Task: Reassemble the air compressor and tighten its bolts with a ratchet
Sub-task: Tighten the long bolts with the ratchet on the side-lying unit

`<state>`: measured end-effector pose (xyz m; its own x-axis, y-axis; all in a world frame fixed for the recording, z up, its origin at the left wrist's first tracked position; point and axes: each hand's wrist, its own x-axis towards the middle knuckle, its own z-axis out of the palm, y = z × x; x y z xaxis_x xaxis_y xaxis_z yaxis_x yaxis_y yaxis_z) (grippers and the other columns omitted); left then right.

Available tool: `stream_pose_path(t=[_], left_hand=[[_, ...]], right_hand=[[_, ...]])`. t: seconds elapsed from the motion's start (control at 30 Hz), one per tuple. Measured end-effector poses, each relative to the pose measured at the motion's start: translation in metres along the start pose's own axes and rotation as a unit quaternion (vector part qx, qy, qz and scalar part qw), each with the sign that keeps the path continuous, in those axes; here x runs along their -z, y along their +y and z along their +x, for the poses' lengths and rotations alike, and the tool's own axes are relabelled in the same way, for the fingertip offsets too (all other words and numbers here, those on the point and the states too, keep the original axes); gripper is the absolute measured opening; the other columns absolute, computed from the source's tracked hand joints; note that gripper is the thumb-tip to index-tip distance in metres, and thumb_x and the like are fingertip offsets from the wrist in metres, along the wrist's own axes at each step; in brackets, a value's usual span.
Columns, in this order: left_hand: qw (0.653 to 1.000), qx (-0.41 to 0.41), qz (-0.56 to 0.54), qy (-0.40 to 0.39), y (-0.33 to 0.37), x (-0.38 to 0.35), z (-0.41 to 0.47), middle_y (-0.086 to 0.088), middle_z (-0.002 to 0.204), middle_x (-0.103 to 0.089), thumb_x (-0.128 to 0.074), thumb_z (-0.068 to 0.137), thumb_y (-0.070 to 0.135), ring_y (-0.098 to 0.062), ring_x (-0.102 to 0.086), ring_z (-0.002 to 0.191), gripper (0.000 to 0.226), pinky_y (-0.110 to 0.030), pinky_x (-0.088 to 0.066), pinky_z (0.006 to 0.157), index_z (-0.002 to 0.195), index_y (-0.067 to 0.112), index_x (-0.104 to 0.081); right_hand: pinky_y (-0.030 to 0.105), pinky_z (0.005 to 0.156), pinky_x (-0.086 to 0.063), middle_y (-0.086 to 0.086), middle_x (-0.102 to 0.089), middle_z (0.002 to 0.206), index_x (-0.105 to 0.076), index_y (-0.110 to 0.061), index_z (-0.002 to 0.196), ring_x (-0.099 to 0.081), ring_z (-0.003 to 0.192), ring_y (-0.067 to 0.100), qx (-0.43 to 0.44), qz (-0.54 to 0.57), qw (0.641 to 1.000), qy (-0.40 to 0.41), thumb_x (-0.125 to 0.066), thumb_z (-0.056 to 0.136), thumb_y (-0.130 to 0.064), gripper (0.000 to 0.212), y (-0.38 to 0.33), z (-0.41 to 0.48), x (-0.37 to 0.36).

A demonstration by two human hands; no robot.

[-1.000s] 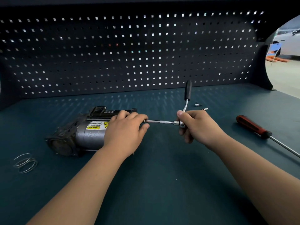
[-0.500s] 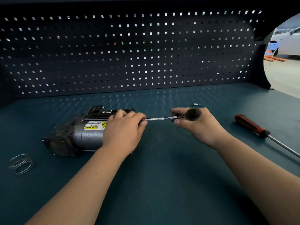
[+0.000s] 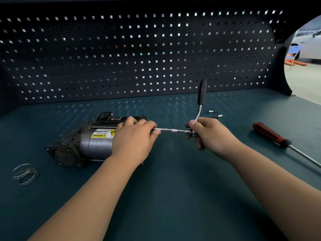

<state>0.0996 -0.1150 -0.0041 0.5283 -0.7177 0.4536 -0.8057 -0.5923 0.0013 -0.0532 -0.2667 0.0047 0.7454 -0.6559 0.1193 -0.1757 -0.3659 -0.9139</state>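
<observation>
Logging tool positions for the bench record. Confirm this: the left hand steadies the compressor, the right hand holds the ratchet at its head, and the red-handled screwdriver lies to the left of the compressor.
One detail is wrong. In the head view, the red-handled screwdriver lies to the right of the compressor, beyond the right hand. The rest holds: the left hand steadies the compressor and the right hand holds the ratchet at its head.

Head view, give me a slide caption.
Left hand steadies the air compressor while right hand works the ratchet.
</observation>
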Motion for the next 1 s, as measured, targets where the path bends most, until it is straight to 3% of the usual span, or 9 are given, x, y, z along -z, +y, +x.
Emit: stream_pose_path(t=[0.13, 0.23, 0.3, 0.37, 0.47, 0.6, 0.7, 0.83, 1.0], left_hand=[[1.000, 0.006, 0.001, -0.002, 0.001, 0.000, 0.003, 0.014, 0.110, -0.062, -0.027, 0.097, 0.054, -0.018, -0.043, 0.107, 0.037, -0.036, -0.031, 0.087, 0.112, 0.036, -0.056], [1.000, 0.011, -0.010, 0.002, 0.001, 0.000, 0.003, 0.013, 0.110, -0.063, -0.027, 0.097, 0.053, -0.018, -0.044, 0.106, 0.037, -0.036, -0.031, 0.087, 0.113, 0.036, -0.056], [1.000, 0.008, -0.007, 0.008, 0.001, 0.000, 0.002, 0.013, 0.110, -0.063, -0.030, 0.097, 0.053, -0.018, -0.043, 0.106, 0.035, -0.036, -0.031, 0.087, 0.113, 0.036, -0.056], [1.000, 0.004, -0.005, 0.016, 0.000, -0.001, 0.001, 0.014, 0.112, -0.062, -0.034, 0.096, 0.052, -0.018, -0.043, 0.107, 0.033, -0.036, -0.030, 0.087, 0.117, 0.036, -0.055], [0.999, -0.010, -0.009, 0.029, 0.000, 0.000, -0.003, 0.014, 0.116, -0.060, -0.042, 0.095, 0.046, -0.018, -0.043, 0.109, 0.032, -0.034, -0.032, 0.089, 0.123, 0.036, -0.052], [0.993, -0.019, -0.112, 0.025, -0.007, 0.010, -0.005, 0.013, 0.130, -0.048, -0.058, 0.085, 0.035, -0.016, -0.045, 0.116, 0.051, -0.031, -0.039, 0.088, 0.135, 0.034, -0.046], [0.985, -0.027, -0.163, -0.060, -0.029, 0.023, -0.003, 0.012, 0.134, -0.042, -0.066, 0.079, 0.037, -0.015, -0.042, 0.123, 0.064, -0.026, -0.035, 0.099, 0.139, 0.032, -0.044], [0.992, 0.016, -0.054, -0.113, -0.039, 0.028, -0.005, 0.010, 0.143, -0.032, -0.060, 0.076, 0.058, -0.024, -0.030, 0.131, 0.081, -0.038, -0.019, 0.112, 0.146, 0.034, -0.028], [0.986, 0.019, -0.095, -0.134, -0.041, 0.029, -0.005, 0.011, 0.144, -0.028, -0.066, 0.072, 0.059, -0.022, -0.024, 0.134, 0.090, -0.038, -0.024, 0.111, 0.147, 0.034, -0.023]], right_hand=[[0.022, 0.065, -0.054, 0.000, -0.065, 0.078, -0.069, -0.017, 0.099, -0.066, 0.065, 0.014, 0.053, 0.035, 0.998, -0.029, -0.059, 0.094, -0.011, 0.013, 0.001, 0.000, 0.006], [0.011, 0.083, -0.046, -0.003, -0.065, 0.104, -0.070, -0.029, 0.096, -0.064, 0.087, 0.008, 0.159, -0.075, 0.983, -0.051, -0.064, 0.087, 0.003, 0.033, 0.002, -0.001, 0.011], [0.014, 0.087, -0.049, -0.003, -0.065, 0.111, -0.067, -0.029, 0.103, -0.066, 0.093, 0.008, 0.163, -0.056, 0.983, -0.069, -0.064, 0.089, 0.001, 0.034, 0.005, -0.002, 0.012], [0.022, 0.084, -0.054, -0.003, -0.070, 0.109, -0.063, -0.029, 0.110, -0.070, 0.093, 0.015, 0.126, 0.035, 0.989, -0.069, -0.063, 0.090, 0.000, 0.035, 0.009, 0.000, 0.010], [0.022, 0.070, -0.056, -0.009, -0.073, 0.095, -0.060, -0.025, 0.112, -0.072, 0.082, 0.019, 0.077, 0.114, 0.990, -0.041, -0.064, 0.088, 0.000, 0.035, 0.011, 0.004, 0.008], [0.023, 0.059, -0.056, -0.003, -0.074, 0.082, -0.065, -0.017, 0.092, -0.072, 0.067, 0.020, 0.080, 0.082, 0.993, -0.026, -0.064, 0.091, -0.011, 0.007, 0.007, 0.004, 0.009], [0.026, 0.050, -0.053, 0.007, -0.070, 0.070, -0.064, -0.003, 0.085, -0.065, 0.051, 0.021, 0.048, 0.054, 0.997, -0.022, -0.054, 0.097, -0.025, 0.028, 0.003, 0.003, 0.006], [0.023, 0.040, -0.040, 0.008, -0.067, 0.062, -0.061, -0.001, 0.084, -0.047, 0.036, 0.017, -0.008, 0.016, 1.000, -0.021, -0.043, 0.099, -0.039, 0.045, 0.001, 0.004, 0.002], [0.023, 0.045, -0.041, 0.011, -0.070, 0.076, -0.067, -0.005, 0.093, -0.046, 0.042, 0.012, -0.032, 0.091, 0.995, -0.036, -0.051, 0.099, -0.030, 0.030, 0.003, 0.004, 0.001]])
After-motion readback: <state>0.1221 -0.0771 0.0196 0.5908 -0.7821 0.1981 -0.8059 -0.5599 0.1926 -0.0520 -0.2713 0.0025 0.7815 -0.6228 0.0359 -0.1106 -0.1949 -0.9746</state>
